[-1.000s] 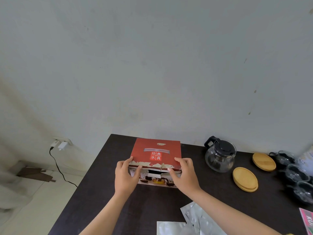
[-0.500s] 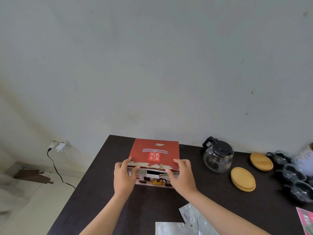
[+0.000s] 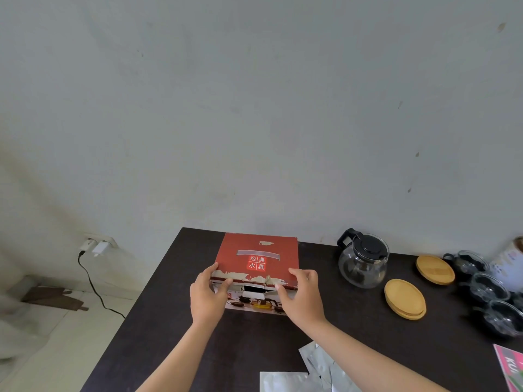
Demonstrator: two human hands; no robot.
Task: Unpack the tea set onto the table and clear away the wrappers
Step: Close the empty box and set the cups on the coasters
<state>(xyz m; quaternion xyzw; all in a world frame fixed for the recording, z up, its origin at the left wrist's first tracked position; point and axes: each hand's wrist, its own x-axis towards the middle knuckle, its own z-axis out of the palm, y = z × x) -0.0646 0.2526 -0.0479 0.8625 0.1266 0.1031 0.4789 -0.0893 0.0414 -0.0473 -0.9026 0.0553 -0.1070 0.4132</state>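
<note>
A: What does the red cardboard tea set box (image 3: 256, 258) look like?

B: It is flat and nearly square, and it lies on the dark wooden table (image 3: 175, 321) near the far left corner. The red lid has a torn near edge where pale cardboard shows. The front side facing the person is white, with a printed photo of a teapot and cups.

A: Can you read any writing?

B: Yes, four white Chinese characters in a red square on the lid: 经典水具. Above them is a grey band and a small pale emblem. The pink card (image 3: 510, 366) at the right edge shows "KU"; the rest is cut off.

A: Which way does the box point?

B: The printed front faces the person and the back goes toward the wall. I cannot tell which axis is longer.

A: And the hands?

B: The left hand (image 3: 206, 297) grips the near left corner, thumb on the lid. The right hand (image 3: 304, 295) grips the near right corner the same way.
</note>
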